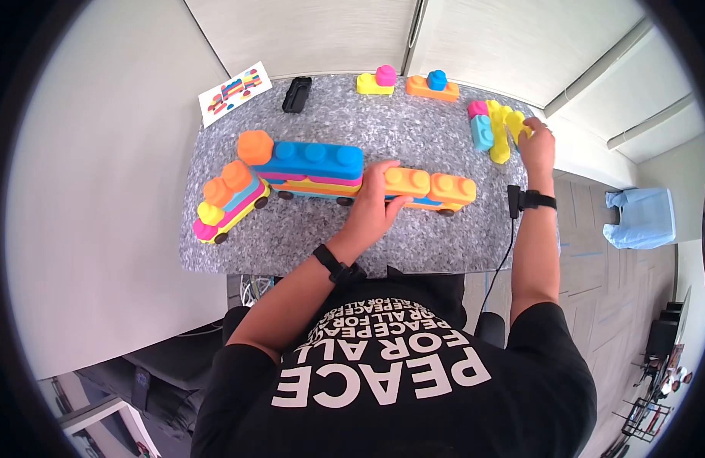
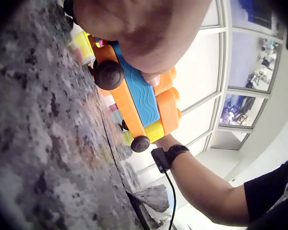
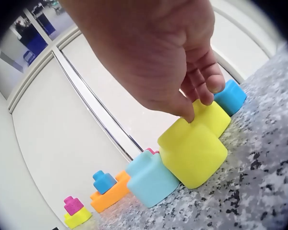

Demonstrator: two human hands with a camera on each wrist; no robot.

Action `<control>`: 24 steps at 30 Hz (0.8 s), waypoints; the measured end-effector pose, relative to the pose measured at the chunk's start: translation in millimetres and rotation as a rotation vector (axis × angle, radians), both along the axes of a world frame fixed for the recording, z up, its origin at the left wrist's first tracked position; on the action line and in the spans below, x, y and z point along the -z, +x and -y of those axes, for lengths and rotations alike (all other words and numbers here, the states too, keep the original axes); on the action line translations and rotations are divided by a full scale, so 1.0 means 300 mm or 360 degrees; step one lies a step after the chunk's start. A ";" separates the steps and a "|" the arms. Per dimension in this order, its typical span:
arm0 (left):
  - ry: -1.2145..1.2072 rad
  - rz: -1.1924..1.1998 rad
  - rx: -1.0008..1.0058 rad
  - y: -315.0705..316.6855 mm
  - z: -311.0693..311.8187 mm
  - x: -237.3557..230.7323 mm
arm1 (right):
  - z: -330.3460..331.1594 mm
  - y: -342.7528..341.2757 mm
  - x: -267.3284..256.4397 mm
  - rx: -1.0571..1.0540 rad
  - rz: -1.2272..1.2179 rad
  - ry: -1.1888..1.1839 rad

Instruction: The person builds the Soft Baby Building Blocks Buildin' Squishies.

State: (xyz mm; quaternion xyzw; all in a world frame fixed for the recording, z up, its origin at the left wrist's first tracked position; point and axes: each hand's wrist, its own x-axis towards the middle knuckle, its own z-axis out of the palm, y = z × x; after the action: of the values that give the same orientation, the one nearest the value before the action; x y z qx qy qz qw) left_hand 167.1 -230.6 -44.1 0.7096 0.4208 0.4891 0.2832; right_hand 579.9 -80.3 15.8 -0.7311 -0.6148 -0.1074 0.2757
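Note:
A train of toy building blocks stands across the table, its front car point(image 1: 234, 200) angled at the left and a tall middle car point(image 1: 310, 159) with a long blue block on top. My left hand point(image 1: 371, 204) grips the rear car point(image 1: 431, 185), thumb on the near side; its orange blocks, blue side and dark wheels show in the left wrist view. At the table's right, my right hand point(image 1: 538, 146) pinches a yellow block point(image 1: 517, 122) by its top between thumb and fingers. Beside that lie a long yellow block point(image 1: 500, 136), a light blue block point(image 1: 482, 134) and a pink block point(image 1: 478, 109).
Along the back edge sit a pink-on-yellow block pair point(image 1: 377, 82) and an orange block with a blue one on it point(image 1: 433, 86). A black case point(image 1: 296, 95) and a picture card point(image 1: 235, 94) lie back left. A cable point(image 1: 500, 263) hangs from the right wrist camera.

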 end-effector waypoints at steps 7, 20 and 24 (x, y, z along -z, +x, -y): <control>-0.0031 -0.0006 -0.0079 0.009 0.003 0.022 | 0.290 -0.297 -0.283 -0.0722 -0.0831 0.0277; -0.0202 0.0159 0.0011 0.020 -0.009 0.051 | 0.441 -0.646 -0.169 -0.1577 -0.0707 -0.0156; -0.0135 0.0129 0.0005 0.022 -0.003 0.039 | 0.455 -0.656 -0.180 -0.1544 -0.0656 -0.0196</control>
State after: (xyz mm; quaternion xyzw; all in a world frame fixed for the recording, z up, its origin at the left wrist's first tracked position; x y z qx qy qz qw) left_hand 173.5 -229.8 -55.7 0.6772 0.4281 0.4987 0.3307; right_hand 383.1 -216.8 69.8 -0.3833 -0.8206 0.2148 0.3654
